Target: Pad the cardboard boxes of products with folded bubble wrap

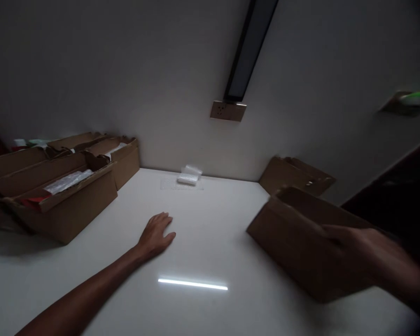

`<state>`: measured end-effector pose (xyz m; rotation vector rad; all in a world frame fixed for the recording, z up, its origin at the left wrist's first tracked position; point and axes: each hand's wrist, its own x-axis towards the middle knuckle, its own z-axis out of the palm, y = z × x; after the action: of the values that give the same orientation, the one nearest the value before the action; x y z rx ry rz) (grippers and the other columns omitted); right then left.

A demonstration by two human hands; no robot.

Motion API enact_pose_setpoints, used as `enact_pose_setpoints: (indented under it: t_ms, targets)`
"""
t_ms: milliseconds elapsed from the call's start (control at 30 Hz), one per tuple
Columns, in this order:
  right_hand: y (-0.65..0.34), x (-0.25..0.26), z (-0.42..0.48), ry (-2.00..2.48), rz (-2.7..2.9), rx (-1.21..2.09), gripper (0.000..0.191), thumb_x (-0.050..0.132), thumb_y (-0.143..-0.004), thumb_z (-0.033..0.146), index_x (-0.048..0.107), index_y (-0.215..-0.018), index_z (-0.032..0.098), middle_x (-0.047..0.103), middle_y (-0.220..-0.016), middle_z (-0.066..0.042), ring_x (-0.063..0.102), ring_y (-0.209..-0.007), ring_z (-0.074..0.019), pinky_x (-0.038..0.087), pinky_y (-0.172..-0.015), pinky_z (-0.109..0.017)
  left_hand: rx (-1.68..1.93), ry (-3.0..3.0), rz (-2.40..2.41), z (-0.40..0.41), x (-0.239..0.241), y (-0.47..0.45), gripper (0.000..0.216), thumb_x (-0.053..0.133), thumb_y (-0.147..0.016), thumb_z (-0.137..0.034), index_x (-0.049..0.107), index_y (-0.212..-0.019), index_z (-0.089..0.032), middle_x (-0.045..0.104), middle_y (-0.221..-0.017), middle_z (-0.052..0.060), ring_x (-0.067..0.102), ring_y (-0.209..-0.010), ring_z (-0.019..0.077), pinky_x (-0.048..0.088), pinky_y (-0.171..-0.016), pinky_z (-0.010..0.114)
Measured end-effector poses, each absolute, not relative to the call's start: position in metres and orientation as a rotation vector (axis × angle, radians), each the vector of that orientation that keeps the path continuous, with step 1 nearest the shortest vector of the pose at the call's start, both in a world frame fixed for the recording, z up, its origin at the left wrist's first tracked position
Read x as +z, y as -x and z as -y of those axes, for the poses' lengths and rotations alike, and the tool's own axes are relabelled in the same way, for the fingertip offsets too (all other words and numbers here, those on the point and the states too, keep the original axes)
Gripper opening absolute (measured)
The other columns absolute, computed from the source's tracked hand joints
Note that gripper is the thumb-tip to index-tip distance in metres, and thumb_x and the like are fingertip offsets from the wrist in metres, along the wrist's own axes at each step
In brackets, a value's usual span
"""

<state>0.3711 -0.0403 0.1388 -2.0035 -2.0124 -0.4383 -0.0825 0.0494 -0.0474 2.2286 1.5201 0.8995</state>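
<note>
Across the white tabletop [210, 247], under a dim wall [154, 84], I see an open cardboard box [297, 247] at the right side, its long axis slanting from far left to near right. The right hand [367, 252] is the nearer one, gripping the box at its near right end with the thumb by the rim, though blur and cardboard hide the other fingers. The left hand [156, 235] lies palm down, thumb spread from loosely grouped fingers, holding nothing, with the box well apart to its right.
</note>
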Motion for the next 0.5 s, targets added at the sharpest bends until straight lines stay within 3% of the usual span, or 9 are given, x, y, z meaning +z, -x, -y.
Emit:
enact_pose_setpoints:
  t_ms: [133,267,400,500]
  targets:
    - [-0.278,0.148,0.049,1.738,2.438,-0.289,0.021,0.053,-0.073,0.01,0.067,-0.066,0.025,0.072,-0.071,-0.005,0.065,-0.064,-0.0201,0.042,-0.067,-0.035,0.872,-2.09,-1.454,-0.021,-0.041,0.08,0.069,0.065,-0.075,-0.033,0.052,-0.14,-0.014,0.055,-0.144,0.019,0.05,-0.134,0.0358,0.04,-0.111,0.056]
    - [-0.225,0.162,0.058,1.271,2.406,-0.089,0.021,0.053,-0.092,0.035,0.071,-0.086,0.026,0.073,-0.081,-0.005,0.065,-0.072,-0.0202,0.048,-0.073,-0.035,0.901,-1.852,-1.258,0.017,-0.034,0.084,0.089,0.07,-0.071,-0.033,0.035,-0.152,-0.017,0.04,-0.155,0.018,0.041,-0.142,0.0367,0.033,-0.116,0.058]
    - [-0.246,0.152,0.056,1.298,1.849,0.052,0.025,0.061,-0.088,0.052,0.072,-0.098,0.031,0.073,-0.099,-0.006,0.067,-0.093,-0.0259,0.052,-0.077,-0.038,1.026,-1.699,-1.248,0.034,-0.027,0.093,0.09,0.067,-0.069,-0.02,0.033,-0.152,-0.019,0.042,-0.155,0.016,0.039,-0.143,0.0352,0.03,-0.119,0.056]
    - [-0.271,0.112,0.044,1.457,1.518,0.324,0.036,0.063,-0.084,0.059,0.074,-0.097,0.028,0.074,-0.097,-0.007,0.067,-0.093,-0.0272,0.053,-0.082,-0.04,1.107,-1.639,-1.209,0.033,-0.025,0.092,0.087,0.065,-0.071,-0.015,0.033,-0.152,-0.019,0.044,-0.154,0.014,0.041,-0.142,0.0322,0.031,-0.12,0.052]
